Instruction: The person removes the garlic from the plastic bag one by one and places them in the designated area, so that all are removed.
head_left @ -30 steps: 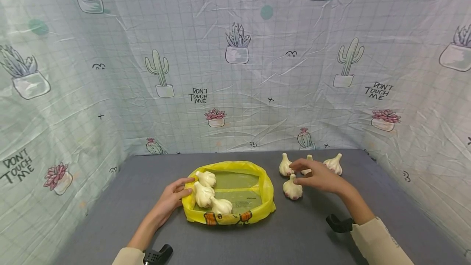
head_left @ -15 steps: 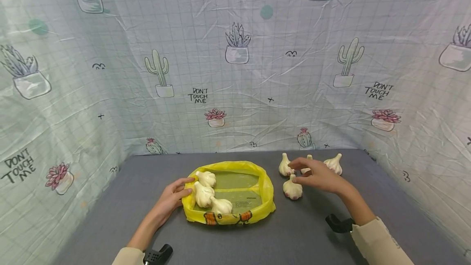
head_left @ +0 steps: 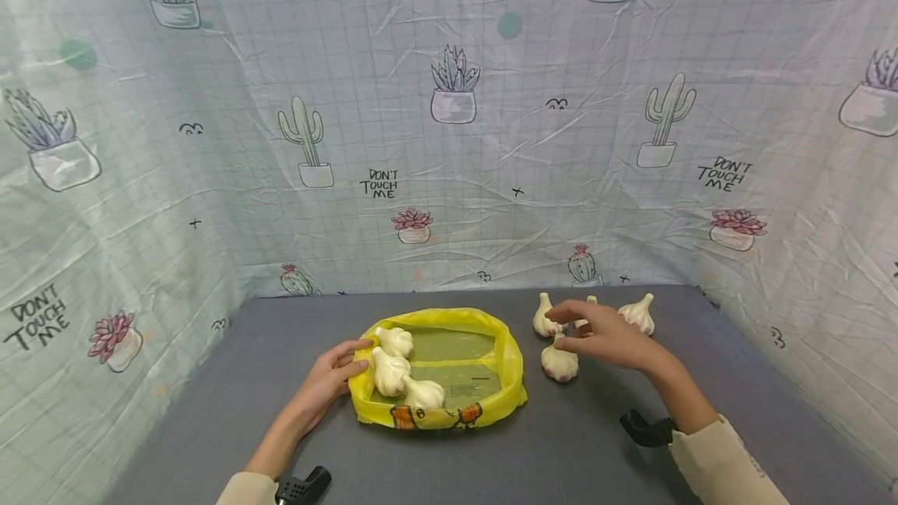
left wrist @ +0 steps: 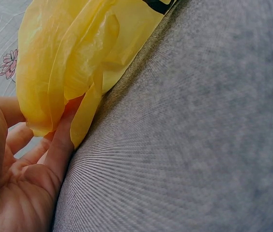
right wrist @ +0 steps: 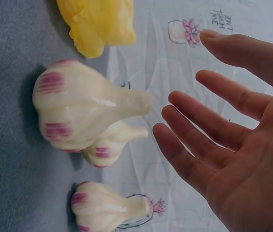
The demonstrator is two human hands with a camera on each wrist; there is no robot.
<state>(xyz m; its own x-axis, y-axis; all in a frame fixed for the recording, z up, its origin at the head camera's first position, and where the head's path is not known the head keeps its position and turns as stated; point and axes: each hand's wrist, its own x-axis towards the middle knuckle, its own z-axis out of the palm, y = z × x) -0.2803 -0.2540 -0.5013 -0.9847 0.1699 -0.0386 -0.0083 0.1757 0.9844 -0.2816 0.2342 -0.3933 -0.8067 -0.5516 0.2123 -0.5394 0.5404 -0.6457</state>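
Observation:
A yellow plastic bag (head_left: 510, 369) lies with its wide mouth facing up, its edge folded into a low wall. Inside, along its left side, are three white garlic bulbs (head_left: 390, 371). My left hand (head_left: 324, 380) touches the bag's left wall from outside; in the left wrist view its fingers (left wrist: 61, 145) go partly behind loose yellow plastic. My right hand (head_left: 606, 336) hovers, fingers spread, over several garlic bulbs on the table. The nearest garlic bulb (right wrist: 78, 106) stands upright below the fingertips, apart from them. Another garlic bulb (head_left: 591, 301) is mostly hidden behind the hand.
The grey table (head_left: 449, 466) carries everything. A garlic bulb (head_left: 638, 315) sits at the back right, beyond the right hand. A patterned curtain (head_left: 449, 146) hangs behind and along both sides. Black wrist devices (head_left: 303, 485) are worn on both wrists.
Almost nothing differs. The head view shifts very slightly; both hands, the bag and the garlic bulbs keep their places.

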